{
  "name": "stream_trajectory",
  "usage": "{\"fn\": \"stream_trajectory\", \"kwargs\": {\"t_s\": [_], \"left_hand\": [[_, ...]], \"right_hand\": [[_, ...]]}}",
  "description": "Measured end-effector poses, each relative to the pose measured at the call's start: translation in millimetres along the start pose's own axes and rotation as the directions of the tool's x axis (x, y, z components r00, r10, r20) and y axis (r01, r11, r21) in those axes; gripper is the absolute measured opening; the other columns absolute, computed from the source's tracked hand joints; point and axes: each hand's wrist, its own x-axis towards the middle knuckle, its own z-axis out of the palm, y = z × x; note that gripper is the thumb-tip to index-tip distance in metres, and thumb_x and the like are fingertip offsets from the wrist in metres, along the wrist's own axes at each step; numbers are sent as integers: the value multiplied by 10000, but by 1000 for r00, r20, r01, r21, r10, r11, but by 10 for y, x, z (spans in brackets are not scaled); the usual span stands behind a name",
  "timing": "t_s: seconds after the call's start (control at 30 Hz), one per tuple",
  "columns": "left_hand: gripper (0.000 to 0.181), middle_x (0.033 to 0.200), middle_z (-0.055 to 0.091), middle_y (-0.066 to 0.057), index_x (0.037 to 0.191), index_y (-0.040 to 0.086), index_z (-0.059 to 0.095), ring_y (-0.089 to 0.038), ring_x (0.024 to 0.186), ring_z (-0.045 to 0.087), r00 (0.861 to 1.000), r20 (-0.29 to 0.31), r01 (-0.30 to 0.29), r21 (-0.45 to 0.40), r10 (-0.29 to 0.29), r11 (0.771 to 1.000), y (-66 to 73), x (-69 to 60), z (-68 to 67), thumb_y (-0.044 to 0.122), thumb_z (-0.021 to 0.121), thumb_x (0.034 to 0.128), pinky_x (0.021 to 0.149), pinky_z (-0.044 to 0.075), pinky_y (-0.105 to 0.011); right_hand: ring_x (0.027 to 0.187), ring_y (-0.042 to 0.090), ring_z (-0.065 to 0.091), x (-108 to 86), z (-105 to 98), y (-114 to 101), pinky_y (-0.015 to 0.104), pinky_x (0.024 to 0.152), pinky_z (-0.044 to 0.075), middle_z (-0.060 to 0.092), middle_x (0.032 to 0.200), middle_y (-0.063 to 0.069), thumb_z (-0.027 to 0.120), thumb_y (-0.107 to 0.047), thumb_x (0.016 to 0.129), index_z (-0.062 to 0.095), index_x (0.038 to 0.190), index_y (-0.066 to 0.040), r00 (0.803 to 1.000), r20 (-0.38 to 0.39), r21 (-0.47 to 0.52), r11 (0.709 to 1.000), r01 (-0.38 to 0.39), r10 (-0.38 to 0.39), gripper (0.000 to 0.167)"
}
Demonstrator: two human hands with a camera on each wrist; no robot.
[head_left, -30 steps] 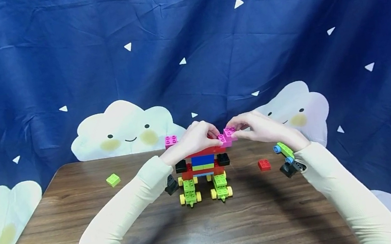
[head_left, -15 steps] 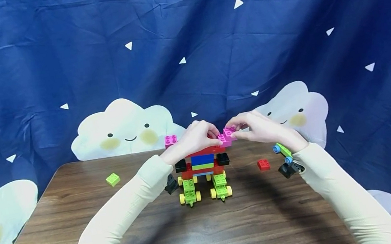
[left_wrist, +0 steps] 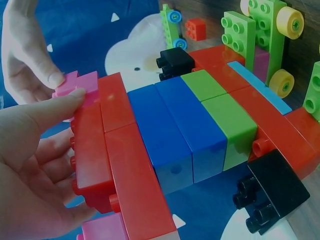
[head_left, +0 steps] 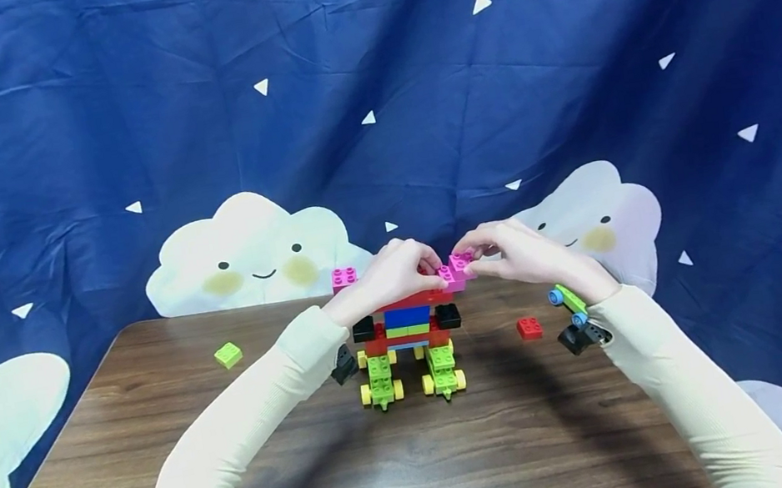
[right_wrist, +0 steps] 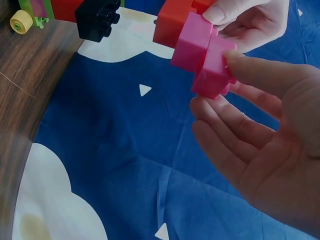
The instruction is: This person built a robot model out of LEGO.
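A toy figure of building bricks point(head_left: 406, 317) stands on the table, with blue and green bricks in its middle and red bricks across its top. My left hand point(head_left: 395, 271) holds its upper right end, the thumb on an inner pink brick point(right_wrist: 192, 42) and the fingers behind the red top bricks point(left_wrist: 92, 150). An outer pink brick point(right_wrist: 214, 70), set a little higher, touches the inner one. Between thumb and fingertips my right hand point(head_left: 523, 255) pinches this outer brick. Whether its studs are fully pressed together is hidden.
On the wooden table point(head_left: 304, 476) lie a green brick point(head_left: 229, 355) at left and a red brick point(head_left: 528, 329) at right. A green wheeled piece point(head_left: 568, 302) with blue wheels is beside my right wrist. A blue curtain point(head_left: 365, 71) hangs behind.
Both hands keep their hold on the pink bricks at the same spot. Only the head view has shifted slightly.
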Motion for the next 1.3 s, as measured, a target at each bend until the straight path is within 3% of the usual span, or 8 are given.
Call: {"fn": "stream_trajectory", "kwargs": {"t_s": [0.33,0.8,1.1,1.3], "left_hand": [[334,1080,760,-75,1136,79,730,-187,974,693,999,-4,-33,35,33,999,-15,-1,15,280,762,872,881,582,-259],[357,1123,746,-82,1167,80,713,-198,1015,686,999,13,-42,64,42,997,-5,-11,-11,286,755,877,903,579,-276],[405,1179,728,-95,1209,64,692,-223,1103,677,998,-11,-67,68,68,995,-18,-90,-160,301,744,885,995,541,-313],[382,1159,738,-82,1184,78,703,-211,1093,683,994,-64,-80,77,85,994,-116,-211,-324,304,747,880,985,546,-333]], "right_hand": [[937,242,669,-11,0,12,476,876,579,735,1048,122,713,-115,899,705,1139,-23,1000,-2,21,999,-24,24,256],[917,231,665,-15,-1,-1,465,834,587,737,1029,118,706,-103,902,711,1127,-15,1000,-21,-17,1000,11,-11,241],[928,228,681,-32,1,-9,402,812,579,747,1047,105,699,-119,911,714,1130,-27,999,-41,-40,999,24,-26,238],[896,215,666,-35,22,-3,354,783,568,745,1028,92,707,-140,908,719,1128,-49,998,-53,-65,998,16,-20,238]]}}
